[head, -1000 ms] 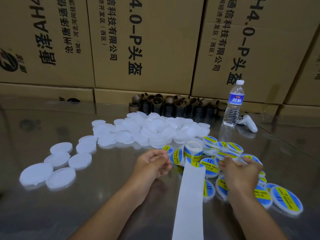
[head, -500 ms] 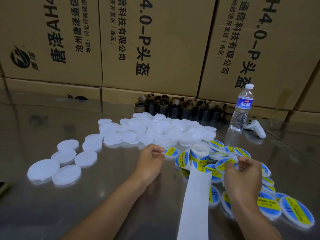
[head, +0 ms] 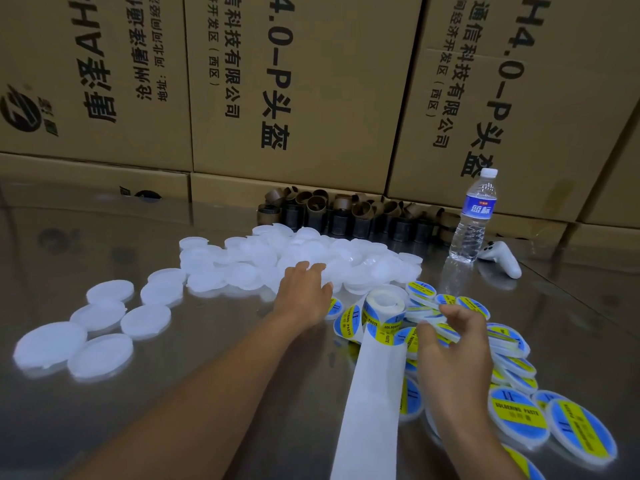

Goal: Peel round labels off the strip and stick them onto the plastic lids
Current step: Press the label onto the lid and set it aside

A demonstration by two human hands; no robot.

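While your left hand (head: pixel 304 292) reaches, fingers straight, onto the blank lids (head: pixel 249 261) at eleven o'clock of the roll (head: pixel 384 304), draw off one lid only. Your right hand (head: pixel 453 344) curls over labelled lids (head: pixel 519 414) at four; whether it grips one, I cannot tell. The strip (head: pixel 374 403) trails to six. The bottle (head: pixel 474 216), at one, stands well apart.

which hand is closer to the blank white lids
Left. The left hand is at the blank white lids; the right hand is apart, over the labelled lids.
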